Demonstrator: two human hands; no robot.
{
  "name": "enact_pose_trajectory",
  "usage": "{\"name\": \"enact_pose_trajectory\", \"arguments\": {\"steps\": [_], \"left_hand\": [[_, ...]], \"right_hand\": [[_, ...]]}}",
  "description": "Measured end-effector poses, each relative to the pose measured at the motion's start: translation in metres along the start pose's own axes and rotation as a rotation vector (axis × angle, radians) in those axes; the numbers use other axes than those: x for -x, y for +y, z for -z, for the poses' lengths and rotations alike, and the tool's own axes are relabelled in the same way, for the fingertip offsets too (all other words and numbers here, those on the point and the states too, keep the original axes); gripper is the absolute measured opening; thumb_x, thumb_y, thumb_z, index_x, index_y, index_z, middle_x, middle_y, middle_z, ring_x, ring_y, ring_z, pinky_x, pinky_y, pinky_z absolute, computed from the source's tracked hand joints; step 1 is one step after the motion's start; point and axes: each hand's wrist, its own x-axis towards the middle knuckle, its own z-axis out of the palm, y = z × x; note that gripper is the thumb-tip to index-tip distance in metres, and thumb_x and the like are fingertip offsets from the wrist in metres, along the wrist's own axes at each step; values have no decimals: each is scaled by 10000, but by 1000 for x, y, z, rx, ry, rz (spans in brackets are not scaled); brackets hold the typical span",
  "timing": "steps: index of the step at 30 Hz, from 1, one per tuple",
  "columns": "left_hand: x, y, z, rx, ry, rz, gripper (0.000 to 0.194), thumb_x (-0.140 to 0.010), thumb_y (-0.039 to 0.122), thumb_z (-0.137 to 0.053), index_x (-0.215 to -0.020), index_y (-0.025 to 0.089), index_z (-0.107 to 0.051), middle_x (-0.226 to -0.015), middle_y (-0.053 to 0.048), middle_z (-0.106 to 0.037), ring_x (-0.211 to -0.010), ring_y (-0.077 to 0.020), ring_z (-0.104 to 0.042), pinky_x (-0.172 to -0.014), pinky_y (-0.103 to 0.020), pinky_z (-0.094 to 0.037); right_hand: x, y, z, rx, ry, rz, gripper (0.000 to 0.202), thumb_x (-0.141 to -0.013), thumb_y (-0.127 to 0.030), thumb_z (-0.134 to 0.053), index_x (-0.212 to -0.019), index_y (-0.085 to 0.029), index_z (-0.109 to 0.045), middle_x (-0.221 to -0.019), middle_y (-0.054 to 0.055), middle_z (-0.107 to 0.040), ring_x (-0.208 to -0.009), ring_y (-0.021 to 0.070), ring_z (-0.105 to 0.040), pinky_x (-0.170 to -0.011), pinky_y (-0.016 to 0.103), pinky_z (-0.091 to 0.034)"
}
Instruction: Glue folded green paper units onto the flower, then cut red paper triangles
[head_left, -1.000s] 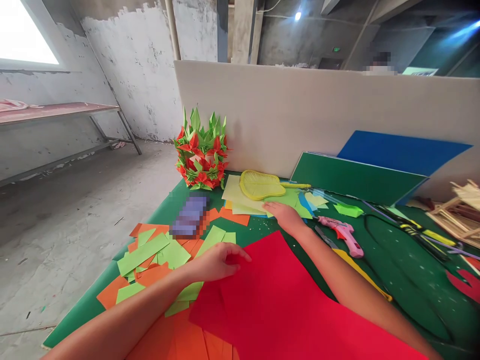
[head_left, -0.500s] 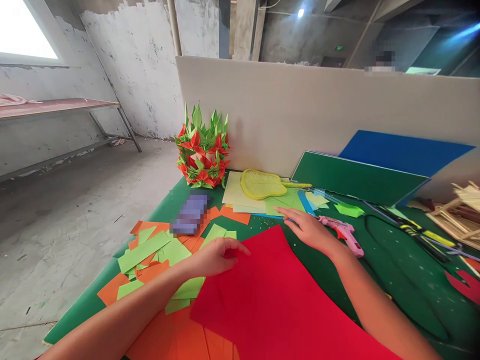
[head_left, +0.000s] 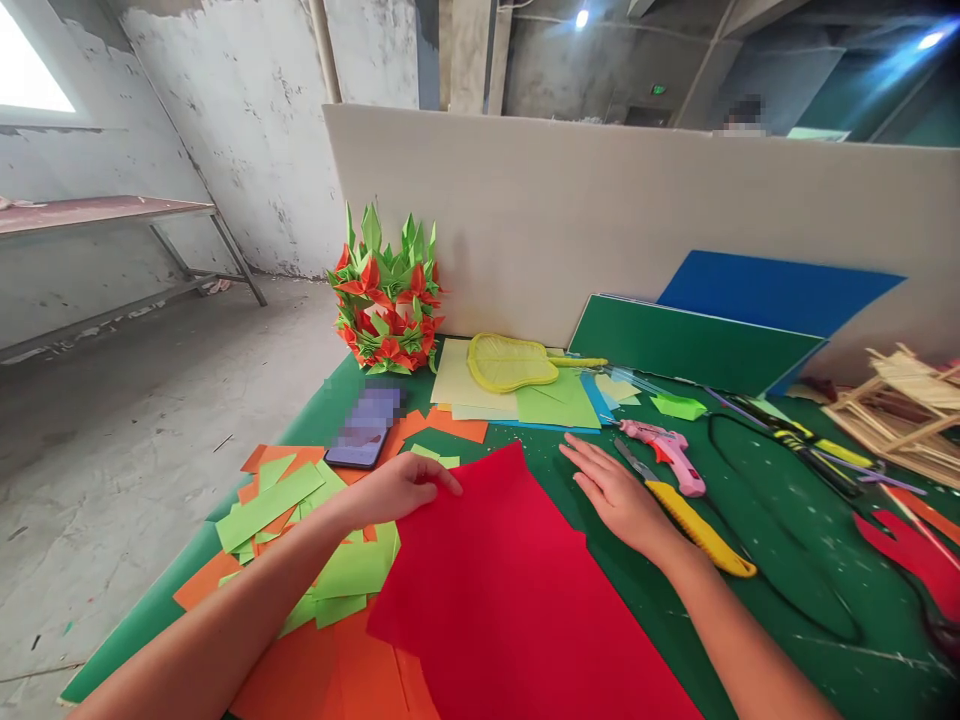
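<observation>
Pinching the red paper (head_left: 495,590) near its far left edge with the left hand (head_left: 409,488), with thumb and fingers drawn together. Holding nothing in the right hand (head_left: 615,500), open with fingers spread, just right of the red paper and left of the utility knife (head_left: 694,525). Spread across the middle of the bench (head_left: 660,610) and down to its near edge: the red paper, partly over the orange paper (head_left: 315,670). Scattered along the left edge of the bench, with more orange pieces among them: green paper strips (head_left: 277,505). Set just beyond these: a smartphone (head_left: 358,445), partly pixelated.

Standing upright at the far left corner: a red-and-green folded-paper ornament (head_left: 386,320), in front of the pale partition (head_left: 570,220). Laid to its right along the far edge, on pale and green sheets (head_left: 559,408): a yellow fly swatter (head_left: 510,362). Leaning by the partition farther right: a green board (head_left: 690,345), in front of a blue board (head_left: 780,290). Lying beyond the utility knife: a pink glue gun (head_left: 671,455). Placed toward the far right corner: a wooden stick frame (head_left: 907,410), with a red cut piece (head_left: 907,555) nearer along the right side.
</observation>
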Motion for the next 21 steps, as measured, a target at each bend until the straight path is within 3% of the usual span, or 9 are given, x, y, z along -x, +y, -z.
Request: {"name": "enact_pose_trajectory", "arguments": {"steps": [2,4,7,10,14,17,21], "left_hand": [[0,-3,-1,-60,-23,-20,364,-717,199,-486,-976,214,-742,-672,11,-646,-482,-101,-462,-425,-211,-283],[0,-5,-2,-112,-27,-44,330,-743,231,-508,-982,224,-736,-710,7,-662,-525,-114,-509,-444,-209,-311],[1,-6,-3,-172,-14,-86,268,-759,306,-578,-959,232,-740,-880,-13,-712,-719,-166,-621,-561,-215,-413],[1,-6,-3,-204,9,-106,239,-752,316,-619,-936,226,-741,-952,-26,-722,-836,-200,-648,-655,-232,-453],[2,-6,-2,-238,29,-167,231,-773,200,-564,-936,225,-726,-981,-22,-710,-884,-192,-640,-696,-232,-457],[3,-4,-2,-264,-28,-234,280,-764,119,-519,-919,236,-722,-994,-10,-693,-891,-175,-628,-696,-220,-449],[4,0,-3,-285,-142,-308,318,-755,54,-470,-847,227,-720,-943,-1,-683,-832,-145,-618,-682,-205,-434]], "right_hand": [[-7,-3,-5,66,-19,34,463,-977,-354,-348,-1425,-248,-399,-1515,60,-356,-1399,248,-305,-1116,487,-327],[-9,-8,-4,107,-42,73,433,-974,-358,-365,-1375,-232,-468,-1459,72,-445,-1354,257,-387,-1083,476,-375],[-8,-16,8,157,-1,58,341,-974,-331,-359,-1087,-228,-663,-1134,76,-685,-1084,254,-612,-903,426,-507],[-6,-18,15,166,81,47,325,-967,-307,-367,-967,-226,-682,-915,70,-712,-891,239,-644,-764,395,-529],[-9,-15,8,110,29,165,349,-963,-239,-362,-1213,-266,-604,-1175,60,-657,-1122,237,-573,-917,421,-493],[-20,-16,-3,102,-35,221,436,-974,-226,-323,-1386,-284,-452,-1455,26,-451,-1353,222,-378,-1089,461,-358],[-47,-25,-15,89,-172,281,528,-959,-179,-291,-1478,-275,-297,-1556,-4,-257,-1434,185,-215,-1160,452,-245]]}}
